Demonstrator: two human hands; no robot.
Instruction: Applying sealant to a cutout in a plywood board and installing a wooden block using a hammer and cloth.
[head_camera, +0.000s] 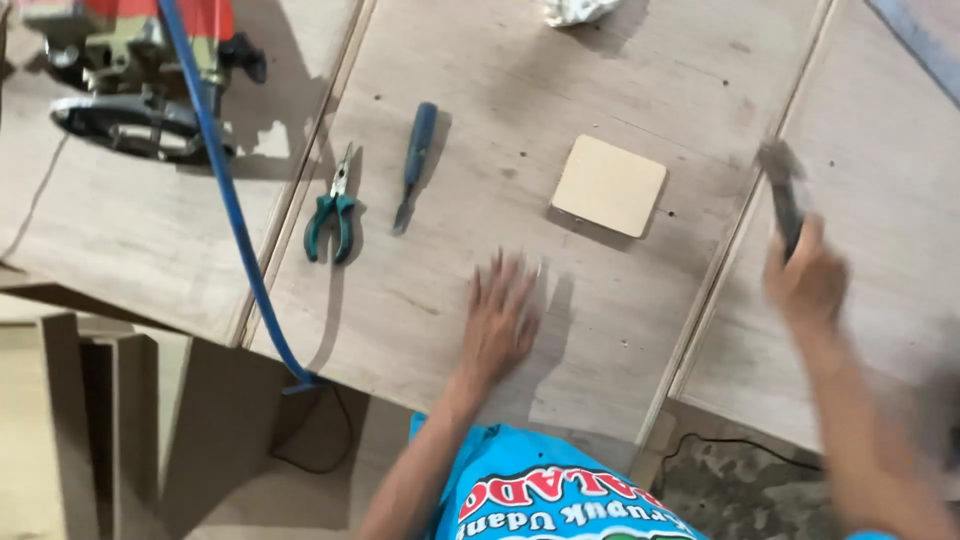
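Right hand: the right hand (808, 280) is raised above the right-hand board, fist closed round the handle of a hammer (783, 190); both are blurred, the head up and away from the wood
Left hand: the left hand (500, 318) lies flat on the plywood sheet (480, 120), palm down, fingers spread wide, holding nothing; whether something small sits under the fingertips cannot be told
Step in hand: seemingly a hammer stroke being made or readied while the flat hand steadies the sheet; a judgement only, since the blur hides the target
Next move calls for: a strike that lands clear of the spread fingers; a firm grip on the handle; the sheet kept from shifting
Just beyond the left hand: a small square wooden block (609, 185) lies on the sheet, apart from the fingers
Further left: a blue-handled chisel (415, 160) and green-handled pliers (333, 215), side by side, untouched
Far left: a circular saw (140, 85) rests on the neighbouring board; a blue hose (235, 215) runs past it and off the near edge
Top edge: crumpled white material (578, 10)
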